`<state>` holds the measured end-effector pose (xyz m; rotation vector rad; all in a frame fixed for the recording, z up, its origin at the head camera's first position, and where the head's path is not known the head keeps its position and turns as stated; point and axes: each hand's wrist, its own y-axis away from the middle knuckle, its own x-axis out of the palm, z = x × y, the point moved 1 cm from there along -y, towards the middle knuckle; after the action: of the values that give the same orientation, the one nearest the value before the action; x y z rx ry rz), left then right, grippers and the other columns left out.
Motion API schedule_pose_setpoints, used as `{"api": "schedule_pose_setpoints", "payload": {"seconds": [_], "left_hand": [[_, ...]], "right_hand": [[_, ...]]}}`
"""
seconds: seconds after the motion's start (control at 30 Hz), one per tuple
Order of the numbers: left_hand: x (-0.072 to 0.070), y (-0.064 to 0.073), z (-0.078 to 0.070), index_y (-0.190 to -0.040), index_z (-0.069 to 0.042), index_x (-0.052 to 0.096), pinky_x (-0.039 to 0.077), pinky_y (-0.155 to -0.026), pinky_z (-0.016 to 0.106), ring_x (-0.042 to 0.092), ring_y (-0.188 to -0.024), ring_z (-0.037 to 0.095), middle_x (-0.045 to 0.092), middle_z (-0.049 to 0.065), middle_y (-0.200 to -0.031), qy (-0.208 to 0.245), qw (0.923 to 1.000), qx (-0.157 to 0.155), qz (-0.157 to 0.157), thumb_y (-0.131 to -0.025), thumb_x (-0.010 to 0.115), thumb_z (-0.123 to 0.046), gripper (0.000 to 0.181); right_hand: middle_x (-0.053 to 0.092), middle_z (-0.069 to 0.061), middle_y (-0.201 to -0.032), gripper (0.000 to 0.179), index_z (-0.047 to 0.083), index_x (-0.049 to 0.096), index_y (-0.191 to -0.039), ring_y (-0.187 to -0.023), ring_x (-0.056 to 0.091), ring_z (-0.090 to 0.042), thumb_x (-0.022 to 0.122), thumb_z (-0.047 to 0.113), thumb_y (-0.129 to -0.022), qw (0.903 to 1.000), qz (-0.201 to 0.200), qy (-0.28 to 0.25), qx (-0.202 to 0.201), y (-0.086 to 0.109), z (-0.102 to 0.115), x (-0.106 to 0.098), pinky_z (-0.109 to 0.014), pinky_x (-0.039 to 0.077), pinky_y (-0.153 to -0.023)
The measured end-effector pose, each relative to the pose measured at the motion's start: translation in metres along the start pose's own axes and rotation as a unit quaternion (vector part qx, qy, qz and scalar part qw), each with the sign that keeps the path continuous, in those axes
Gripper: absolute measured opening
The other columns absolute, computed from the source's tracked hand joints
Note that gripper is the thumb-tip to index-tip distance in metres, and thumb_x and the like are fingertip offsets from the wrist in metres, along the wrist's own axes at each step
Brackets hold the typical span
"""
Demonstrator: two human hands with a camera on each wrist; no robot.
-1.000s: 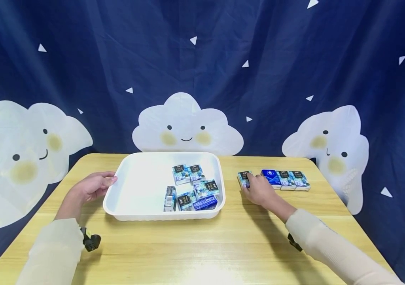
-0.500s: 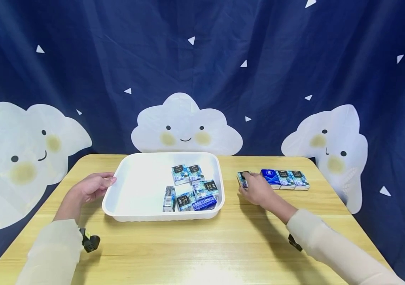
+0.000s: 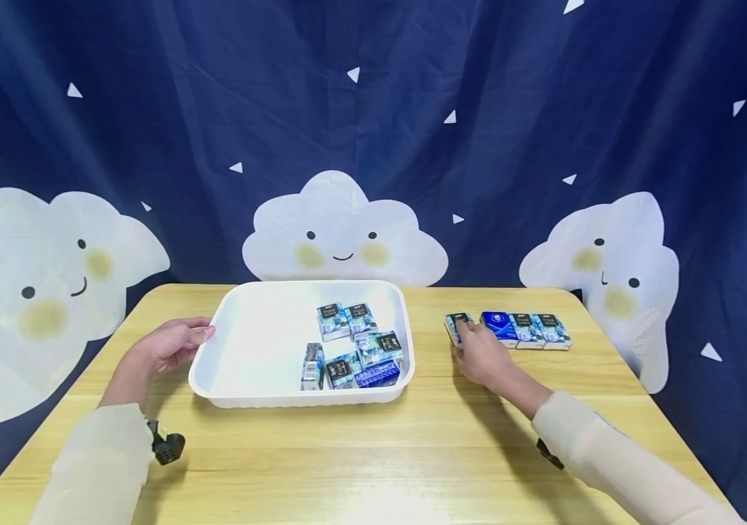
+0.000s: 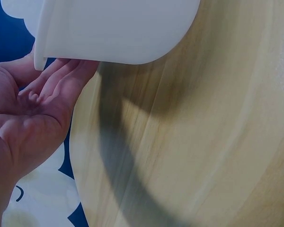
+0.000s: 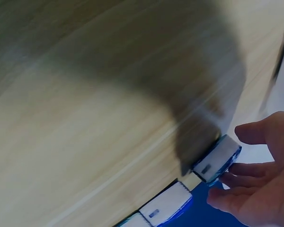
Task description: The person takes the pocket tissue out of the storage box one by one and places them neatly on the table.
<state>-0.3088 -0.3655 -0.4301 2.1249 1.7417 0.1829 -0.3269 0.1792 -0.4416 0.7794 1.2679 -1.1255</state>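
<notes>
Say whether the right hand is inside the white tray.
No, the right hand touches a small packet on the table, beside the white tray.

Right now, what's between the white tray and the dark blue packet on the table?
In the head view: bare table, then a flowery packet with the right hand touching it.
</notes>
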Motion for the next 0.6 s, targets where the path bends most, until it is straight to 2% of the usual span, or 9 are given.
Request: {"api": "schedule_pose_setpoints", "payload": {"seconds": [0.2,0.4,0.6], "left_hand": [[-0.001,-0.001,0.001,-0.156,0.012,0.015,0.06,-0.078,0.019,0.068,-0.084,0.001,0.071,-0.013,-0.092,-0.006,1.0,0.0,-0.001,-0.107,0.052,-0.018,0.069],[-0.002,0.0,0.002,-0.155,0.013,0.017,0.06,-0.076,0.019,0.068,-0.083,0.001,0.071,-0.013,-0.091,-0.013,0.9999,0.004,-0.002,-0.107,0.053,-0.019,0.068],[0.0,-0.001,0.001,-0.156,0.012,0.016,0.06,-0.078,0.019,0.068,-0.084,0.001,0.071,-0.013,-0.091,-0.007,1.0,0.003,-0.001,-0.107,0.051,-0.018,0.067]], "right_hand": [[0.063,-0.033,-0.125,0.049,-0.011,0.053,-0.136,-0.117,0.058,-0.051,0.066,0.008,-0.093,0.9994,-0.015,0.03,-0.006,-0.001,-0.007,0.002,-0.06,0.045,-0.107],[0.064,-0.033,-0.124,0.049,-0.012,0.055,-0.134,-0.113,0.06,-0.052,0.063,0.002,-0.088,0.9988,-0.022,0.044,-0.008,-0.003,-0.012,0.001,-0.061,0.045,-0.106],[0.062,-0.034,-0.129,0.048,-0.01,0.056,-0.136,-0.113,0.06,-0.054,0.061,0.003,-0.09,0.9989,-0.021,0.042,0.009,-0.004,-0.016,0.002,-0.066,0.045,-0.103]]}}
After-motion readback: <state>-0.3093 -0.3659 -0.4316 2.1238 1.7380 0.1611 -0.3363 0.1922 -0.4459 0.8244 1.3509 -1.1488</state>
